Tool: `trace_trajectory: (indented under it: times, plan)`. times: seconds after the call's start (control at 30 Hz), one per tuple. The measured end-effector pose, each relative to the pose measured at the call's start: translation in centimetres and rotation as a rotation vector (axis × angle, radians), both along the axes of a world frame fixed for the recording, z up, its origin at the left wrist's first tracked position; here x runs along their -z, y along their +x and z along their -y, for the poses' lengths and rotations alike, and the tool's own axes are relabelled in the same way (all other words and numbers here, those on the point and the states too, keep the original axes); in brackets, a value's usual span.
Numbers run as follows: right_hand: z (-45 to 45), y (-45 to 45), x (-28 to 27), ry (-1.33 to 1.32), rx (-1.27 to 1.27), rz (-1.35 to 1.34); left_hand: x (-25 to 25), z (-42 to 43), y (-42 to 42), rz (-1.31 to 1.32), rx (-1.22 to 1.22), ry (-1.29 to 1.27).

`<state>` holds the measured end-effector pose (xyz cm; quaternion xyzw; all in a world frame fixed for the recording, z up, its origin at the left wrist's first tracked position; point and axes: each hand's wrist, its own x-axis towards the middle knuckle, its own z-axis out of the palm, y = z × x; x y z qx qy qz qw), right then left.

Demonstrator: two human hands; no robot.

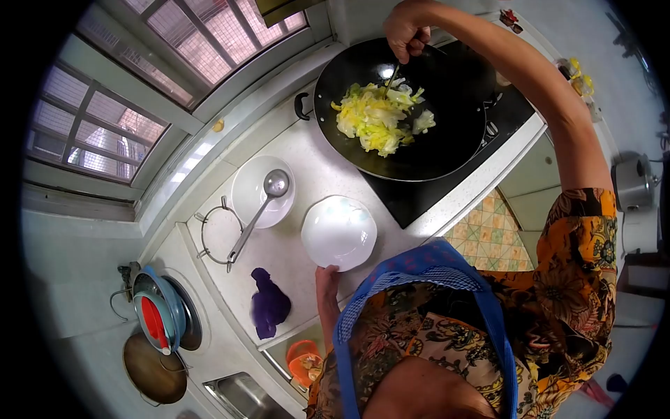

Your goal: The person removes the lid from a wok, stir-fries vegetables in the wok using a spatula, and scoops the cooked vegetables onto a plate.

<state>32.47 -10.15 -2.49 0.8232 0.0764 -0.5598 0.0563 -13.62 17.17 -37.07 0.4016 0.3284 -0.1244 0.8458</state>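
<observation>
At the top, my right hand point(408, 36) is closed around a thin-handled utensil point(391, 78), whose lower end reaches into the food; its kind is hard to tell. Chopped cabbage point(380, 119), pale green and yellow, lies heaped in a large black wok point(447, 150) on the dark cooktop. Low on the counter, my left hand point(328, 279) holds the near rim of a white scalloped dish point(339, 234) that has nothing in it. Most of that hand's fingers are hidden beneath the rim.
A white bowl point(244, 188) with a metal ladle point(276, 184) across it stands left of the dish. Nearby are a wire ring stand point(202, 230) and a purple cloth point(269, 307). Basins point(183, 314) and a sink point(244, 394) lie lower left. Windows point(105, 119) line the upper left.
</observation>
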Motion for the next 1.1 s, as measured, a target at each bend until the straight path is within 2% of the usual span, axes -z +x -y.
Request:
trace_trajectory:
  times: [0.1,0.2,0.33,0.4,0.53,0.6,0.7,0.73,0.8,0.83,0.9,0.93,0.97,1.1]
  plan:
    - [-0.5,-0.7,-0.7,-0.017,-0.009,0.106,0.0,0.0,-0.1,0.004,0.000,-0.008]
    - [-0.8,-0.4,-0.9,-0.002,-0.066,0.071,-0.2,0.1,-0.1,0.001,-0.003,-0.007]
    - [-1.4,0.4,-0.1,-0.051,-0.022,0.003,-0.3,0.2,-0.1,0.020,-0.019,-0.008]
    - [-1.2,0.1,-0.2,0.015,-0.025,0.158,-0.3,0.1,0.0,0.023,-0.009,-0.016]
    - [-0.6,-1.3,-1.8,-0.054,-0.062,0.141,0.0,0.0,-0.2,-0.002,-0.022,-0.038]
    - [1.0,-4.2,-3.2,-0.044,-0.198,0.439,-0.1,0.2,-0.2,-0.016,-0.031,-0.028]
    - [5.7,-3.4,-0.7,-0.002,-0.224,0.340,0.4,0.3,-0.3,-0.038,-0.055,-0.024]
    - [8.0,-3.3,0.5,0.295,-0.640,0.301,0.6,0.3,-0.4,-0.046,-0.069,-0.026]
    - [11.7,-5.5,2.5,0.670,-0.645,0.219,-0.1,0.4,-0.6,-0.015,-0.083,-0.066]
    - [12.6,-7.7,2.7,0.519,-0.449,0.410,-0.7,0.4,-0.9,0.010,-0.088,-0.099]
    - [15.5,-8.5,5.7,0.798,-0.440,0.553,-3.4,0.5,-0.9,0.007,-0.096,-0.113]
    - [15.9,-9.8,6.0,0.674,-0.220,0.494,-4.8,0.5,-1.0,0.003,-0.097,-0.119]
    - [16.7,-10.7,6.9,0.664,-0.108,0.479,-5.7,0.5,-1.2,0.002,-0.097,-0.118]
    - [18.0,-16.2,11.8,0.834,0.259,0.461,-9.2,0.3,-0.9,0.072,-0.106,-0.140]
